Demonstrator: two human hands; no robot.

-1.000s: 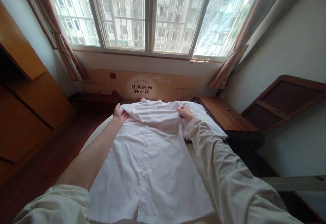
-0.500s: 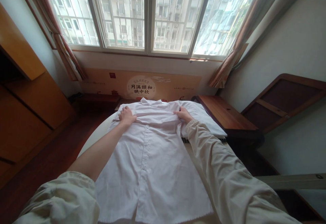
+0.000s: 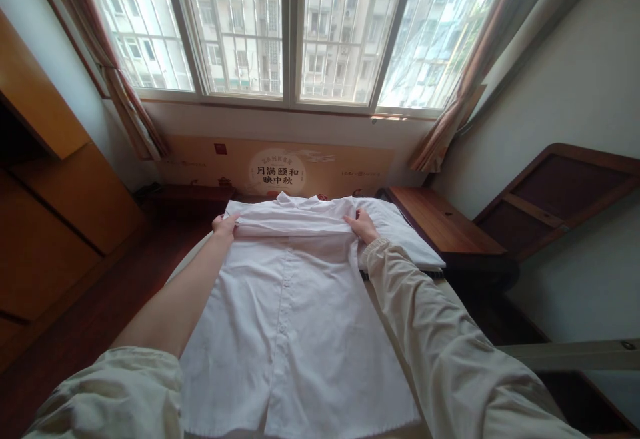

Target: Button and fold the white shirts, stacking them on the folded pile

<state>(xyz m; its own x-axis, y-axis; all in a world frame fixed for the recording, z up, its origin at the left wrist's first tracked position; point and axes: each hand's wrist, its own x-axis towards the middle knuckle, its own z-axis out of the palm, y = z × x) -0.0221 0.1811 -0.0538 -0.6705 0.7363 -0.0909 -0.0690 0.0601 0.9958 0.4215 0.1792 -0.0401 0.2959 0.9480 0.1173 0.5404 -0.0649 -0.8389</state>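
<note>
While the right hand [image 3: 364, 227] pinches the white button-up shirt [image 3: 325, 332] near mid-frame much as before, the left hand [image 3: 225, 226] has shifted outward, gripping its left edge; the crosswise fold [image 3: 295, 227] between them looks straighter, the hem reaching bottom centre.

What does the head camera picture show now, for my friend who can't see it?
A person's left hand and right hand hold a spread-out white shirt at its two sides, near the collar, buttons facing up and bottom edge nearest the viewer. Beyond it, a tan sign with Chinese writing sits below a barred window between curtains.
</note>
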